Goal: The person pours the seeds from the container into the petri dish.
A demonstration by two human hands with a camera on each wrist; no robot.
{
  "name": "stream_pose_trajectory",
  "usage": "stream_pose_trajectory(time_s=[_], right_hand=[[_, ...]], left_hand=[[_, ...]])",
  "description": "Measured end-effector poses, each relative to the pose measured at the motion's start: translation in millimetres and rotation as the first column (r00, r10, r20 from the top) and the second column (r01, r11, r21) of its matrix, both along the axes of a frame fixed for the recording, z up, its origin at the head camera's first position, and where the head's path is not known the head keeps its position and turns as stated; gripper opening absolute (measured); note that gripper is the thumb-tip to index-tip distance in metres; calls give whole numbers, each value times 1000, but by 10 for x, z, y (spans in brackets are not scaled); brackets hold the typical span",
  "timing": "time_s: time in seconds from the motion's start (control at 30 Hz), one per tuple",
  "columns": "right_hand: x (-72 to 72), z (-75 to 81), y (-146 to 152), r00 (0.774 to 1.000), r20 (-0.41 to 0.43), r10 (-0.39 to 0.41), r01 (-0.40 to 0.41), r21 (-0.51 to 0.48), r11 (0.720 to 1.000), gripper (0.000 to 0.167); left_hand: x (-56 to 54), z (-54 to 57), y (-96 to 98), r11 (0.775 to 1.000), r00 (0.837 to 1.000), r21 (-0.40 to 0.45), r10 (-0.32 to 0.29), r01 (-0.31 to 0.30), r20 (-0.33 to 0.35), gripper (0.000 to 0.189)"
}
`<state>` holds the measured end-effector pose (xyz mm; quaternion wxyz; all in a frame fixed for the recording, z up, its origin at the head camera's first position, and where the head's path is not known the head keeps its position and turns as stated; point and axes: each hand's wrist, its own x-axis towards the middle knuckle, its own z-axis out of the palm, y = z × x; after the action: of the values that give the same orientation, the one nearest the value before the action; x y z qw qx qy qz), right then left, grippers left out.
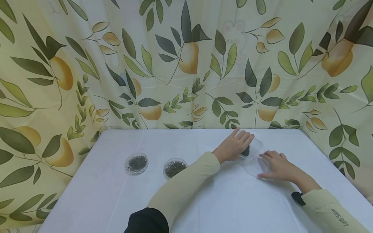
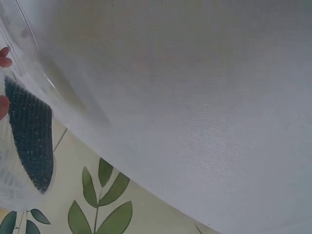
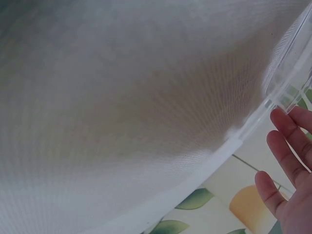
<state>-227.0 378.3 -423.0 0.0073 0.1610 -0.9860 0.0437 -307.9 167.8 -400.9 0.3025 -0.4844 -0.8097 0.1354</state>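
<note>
My left hand (image 1: 233, 146) grips a clear container holding dark granules (image 1: 246, 151), toward the back right of the table. The left wrist view shows the dark granules (image 2: 31, 134) bunched at one side of the clear plastic, with fingertips (image 2: 4, 105) at the edge. Just in front lies a clear round dish (image 1: 256, 167), overlapping the container's outline. My right hand (image 1: 281, 167) holds this dish at its right side, thumb and forefinger at the rim. In the right wrist view, fingertips (image 3: 279, 117) touch the clear plastic edge (image 3: 268, 105).
Two more clear round dishes with dark granules stand on the left half of the table: one dish (image 1: 136, 164) further left, the other dish (image 1: 175, 168) beside my left forearm. A white cloth (image 1: 233, 207) covers the table. A leaf-patterned curtain (image 1: 175, 81) hangs behind.
</note>
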Motion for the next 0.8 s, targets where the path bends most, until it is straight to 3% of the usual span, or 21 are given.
stream_pose_trajectory(time_s=[0.47,0.8], right_hand=[[-5,19,-19,1000,14,-6,6,3,1000,89],[-6,-2,7,1000,5,-3,3,1,1000,89]], left_hand=[[-9,-33,21,999,997,-9,-39,38,-68,59],[21,-31,33,999,998,-7,-36,36,-56,59]])
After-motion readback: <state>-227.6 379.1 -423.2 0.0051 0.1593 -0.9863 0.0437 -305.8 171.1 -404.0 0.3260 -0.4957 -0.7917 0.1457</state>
